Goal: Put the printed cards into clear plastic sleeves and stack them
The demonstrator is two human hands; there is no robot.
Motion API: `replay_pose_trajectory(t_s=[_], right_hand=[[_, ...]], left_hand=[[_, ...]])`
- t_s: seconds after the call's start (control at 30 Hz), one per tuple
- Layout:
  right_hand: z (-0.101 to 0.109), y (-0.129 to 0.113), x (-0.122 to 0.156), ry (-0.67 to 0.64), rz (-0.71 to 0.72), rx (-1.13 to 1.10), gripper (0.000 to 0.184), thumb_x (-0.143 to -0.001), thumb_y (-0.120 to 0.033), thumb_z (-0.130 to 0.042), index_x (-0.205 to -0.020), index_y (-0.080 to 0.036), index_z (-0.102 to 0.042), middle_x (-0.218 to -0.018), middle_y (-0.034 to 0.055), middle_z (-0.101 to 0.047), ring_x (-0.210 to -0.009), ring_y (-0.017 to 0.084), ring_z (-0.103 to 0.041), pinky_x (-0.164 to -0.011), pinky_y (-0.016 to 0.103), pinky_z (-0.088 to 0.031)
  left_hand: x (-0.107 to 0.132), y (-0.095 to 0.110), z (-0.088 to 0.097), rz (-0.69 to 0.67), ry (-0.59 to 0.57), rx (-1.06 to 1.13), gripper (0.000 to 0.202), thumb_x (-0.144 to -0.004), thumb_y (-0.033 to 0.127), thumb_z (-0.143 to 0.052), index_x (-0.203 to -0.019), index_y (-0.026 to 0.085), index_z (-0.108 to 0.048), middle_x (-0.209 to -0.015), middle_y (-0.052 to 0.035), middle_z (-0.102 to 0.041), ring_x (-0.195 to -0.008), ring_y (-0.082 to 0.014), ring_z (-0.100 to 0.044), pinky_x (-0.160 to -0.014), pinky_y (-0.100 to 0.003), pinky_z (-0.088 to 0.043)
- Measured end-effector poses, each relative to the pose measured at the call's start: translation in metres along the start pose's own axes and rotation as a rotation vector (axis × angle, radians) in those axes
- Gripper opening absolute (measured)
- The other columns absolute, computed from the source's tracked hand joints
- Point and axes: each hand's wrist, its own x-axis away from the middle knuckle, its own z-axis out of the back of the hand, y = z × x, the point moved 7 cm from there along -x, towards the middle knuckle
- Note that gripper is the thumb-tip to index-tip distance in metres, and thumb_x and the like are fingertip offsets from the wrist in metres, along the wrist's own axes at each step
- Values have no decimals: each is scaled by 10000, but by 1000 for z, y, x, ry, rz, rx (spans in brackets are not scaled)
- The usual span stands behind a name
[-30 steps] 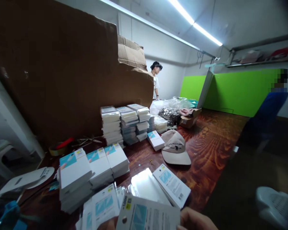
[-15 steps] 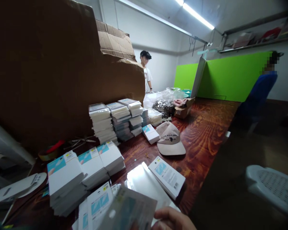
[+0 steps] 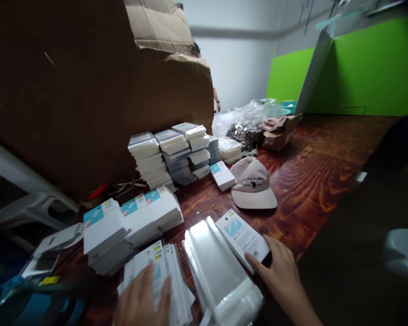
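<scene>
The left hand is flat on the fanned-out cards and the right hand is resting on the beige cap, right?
Not quite. In the head view the right hand touches the small card stack beside the clear sleeves; the beige cap lies apart, farther back. The left hand is on the fanned-out cards.

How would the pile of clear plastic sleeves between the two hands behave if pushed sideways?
Probably slippery: the pile of clear plastic sleeves shines, and its layers already lie fanned, so they may slide apart. Likely floppy and light, since each sleeve looks thin.
</scene>
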Motion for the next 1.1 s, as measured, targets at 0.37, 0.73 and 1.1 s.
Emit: replay_pose_trajectory(t_s=[0.37, 0.73, 1.1], right_hand=[[32, 5, 8, 10, -395, -478, 470, -800, -513, -636, -1169, -222, -626, -1009, 101, -694, -860, 285, -640, -767, 379, -495], [26, 13, 26, -295, -687, -1084, 427, -727, -463, -764, -1046, -205, -646, -836, 43, -715, -715, 193, -657, -575, 245, -521], [24, -19, 58, -536, -739, -1141, 351, -662, -448, -809, -879, -194, -701, -703, 23, -709, -629, 178, -665, -557, 247, -521]], left_hand=[[9, 90, -75, -144, -385, -100, 475, -923, 398, -423, -1338, 210, -557, -1477, -122, -428, -1414, -393, -267, -1084, -633, -238], [14, 80, -37, 527, -240, 746, 720, -883, 452, -558, -1506, 314, -223, -1271, -73, -665, -1246, -236, -552, -1092, -416, -344], [32, 96, -27, 788, -211, 1395, 789, -830, 400, -661, -1493, 301, -246, -1260, -106, -665, -1187, -240, -599, -936, -348, -505]])
